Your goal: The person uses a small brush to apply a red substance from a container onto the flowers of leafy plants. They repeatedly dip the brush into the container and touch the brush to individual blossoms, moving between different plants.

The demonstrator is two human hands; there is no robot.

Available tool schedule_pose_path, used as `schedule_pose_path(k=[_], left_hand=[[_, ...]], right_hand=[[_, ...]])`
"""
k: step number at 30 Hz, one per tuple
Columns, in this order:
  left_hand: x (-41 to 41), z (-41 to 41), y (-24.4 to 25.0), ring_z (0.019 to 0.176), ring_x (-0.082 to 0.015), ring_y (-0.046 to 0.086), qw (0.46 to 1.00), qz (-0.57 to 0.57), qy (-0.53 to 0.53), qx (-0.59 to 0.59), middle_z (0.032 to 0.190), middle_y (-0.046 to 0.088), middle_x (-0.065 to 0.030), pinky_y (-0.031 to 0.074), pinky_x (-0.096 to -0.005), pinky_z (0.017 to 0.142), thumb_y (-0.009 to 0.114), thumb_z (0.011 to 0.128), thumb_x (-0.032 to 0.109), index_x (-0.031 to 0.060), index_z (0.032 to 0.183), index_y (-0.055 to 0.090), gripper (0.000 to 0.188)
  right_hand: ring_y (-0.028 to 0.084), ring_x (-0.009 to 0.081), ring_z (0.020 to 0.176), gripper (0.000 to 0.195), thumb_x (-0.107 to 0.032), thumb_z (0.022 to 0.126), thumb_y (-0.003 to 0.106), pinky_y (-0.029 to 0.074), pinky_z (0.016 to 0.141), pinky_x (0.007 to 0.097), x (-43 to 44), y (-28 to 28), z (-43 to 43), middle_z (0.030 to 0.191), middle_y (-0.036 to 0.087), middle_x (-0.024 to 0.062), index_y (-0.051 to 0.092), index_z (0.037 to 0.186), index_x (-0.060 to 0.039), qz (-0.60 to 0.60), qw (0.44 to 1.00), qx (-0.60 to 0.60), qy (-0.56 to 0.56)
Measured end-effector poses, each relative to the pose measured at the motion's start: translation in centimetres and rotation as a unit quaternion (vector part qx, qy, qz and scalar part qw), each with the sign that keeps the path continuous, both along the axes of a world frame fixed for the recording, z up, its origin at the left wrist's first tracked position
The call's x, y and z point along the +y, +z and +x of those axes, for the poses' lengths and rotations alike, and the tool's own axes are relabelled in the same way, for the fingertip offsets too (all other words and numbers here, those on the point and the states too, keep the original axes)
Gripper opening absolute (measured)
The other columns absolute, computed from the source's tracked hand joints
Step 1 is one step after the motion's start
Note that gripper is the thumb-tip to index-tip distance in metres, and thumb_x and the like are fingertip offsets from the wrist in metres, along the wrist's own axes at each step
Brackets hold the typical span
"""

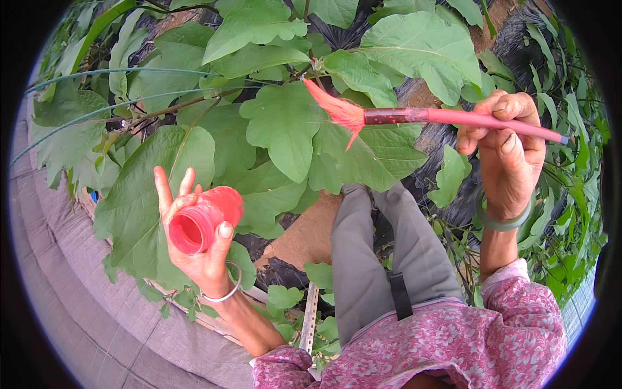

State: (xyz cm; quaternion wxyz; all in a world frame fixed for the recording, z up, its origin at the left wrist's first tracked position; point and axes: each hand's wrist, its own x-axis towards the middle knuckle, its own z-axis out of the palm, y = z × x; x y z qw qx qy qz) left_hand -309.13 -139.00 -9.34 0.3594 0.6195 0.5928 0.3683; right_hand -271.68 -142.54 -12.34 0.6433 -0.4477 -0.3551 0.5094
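My left hand point(199, 243) is wrapped around a red-coated plastic bottle point(226, 206), its open mouth facing the camera and two fingers raised. A brush point(437, 115) with a pinkish-red handle is gripped near its rear end by my right hand point(510, 131). Its reddish bristles point(340, 109) are splayed and point up and to the left. The bristle tip meets or overlaps a small pale flower or bud point(305, 77) on the stem of a broad-leaved plant, perhaps an eggplant; contact cannot be told. Large green leaves point(282, 126) lie below the brush.
Blue-green strings point(121, 102) run from the left edge to the plant's stems. Black plastic film point(277, 274) and bare soil point(301, 233) show underneath. A perforated metal strip point(309, 316) stands near my legs. Grey quilted sheeting point(73, 282) curves along the left; dense foliage point(573, 194) fills the right.
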Motion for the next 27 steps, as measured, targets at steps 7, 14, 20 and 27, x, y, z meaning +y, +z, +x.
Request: schedule_pose_path(k=[7, 14, 20, 27], left_hand=[[-0.6, 0.2, -0.2, 0.131, -0.042, 0.056, 0.999, 0.014, 0.032, -0.038, 0.163, 0.03, -0.0279, 0.049, -0.0473, 0.104, 0.088, 0.077, 0.029, 0.0027, 0.122, 0.063, 0.058], [-0.5, -0.4, -1.6, 0.131, -0.0351, 0.058, 0.996, -0.008, 0.077, -0.037, 0.164, 0.029, -0.0253, 0.053, -0.0415, 0.099, 0.088, 0.078, 0.018, 0.0001, 0.121, 0.062, 0.053], [0.1, 0.8, -3.2, 0.126, -0.0311, 0.061, 0.994, -0.022, 0.082, -0.073, 0.165, 0.028, -0.0248, 0.055, -0.0386, 0.098, 0.088, 0.076, 0.011, -0.0004, 0.119, 0.063, 0.051], [-0.2, 3.3, -6.1, 0.132, -0.0316, 0.057, 0.991, 0.005, 0.041, -0.127, 0.165, 0.027, -0.0261, 0.05, -0.0404, 0.103, 0.086, 0.076, 0.009, -0.0001, 0.119, 0.063, 0.05]], right_hand=[[0.074, 0.0262, 0.08, 0.023, -0.005, 0.093, 0.074, 0.063, 0.072, 0.0356, 1.1, 0.8, -2.9, 0.094, 0.069, 0.0167, 0.062, 0.109, 0.0055, -0.047, 0.998, -0.002, 0.04], [0.072, 0.0251, 0.076, 0.022, -0.01, 0.095, 0.073, 0.059, 0.071, 0.0357, 2.8, 0.6, -3.5, 0.095, 0.069, 0.0167, 0.062, 0.107, 0.0046, 0.015, 0.997, -0.077, 0.022], [0.07, 0.0276, 0.085, 0.02, -0.013, 0.096, 0.072, 0.057, 0.083, 0.0399, 4.3, 0.2, -4.4, 0.095, 0.069, 0.0177, 0.061, 0.105, 0.0026, 0.059, 0.987, -0.144, -0.024], [0.066, 0.0292, 0.103, 0.011, -0.007, 0.097, 0.067, 0.054, 0.096, 0.0439, 5.3, 0.2, -5.8, 0.104, 0.069, 0.019, 0.062, 0.104, 0.0011, 0.078, 0.969, -0.229, -0.05]])
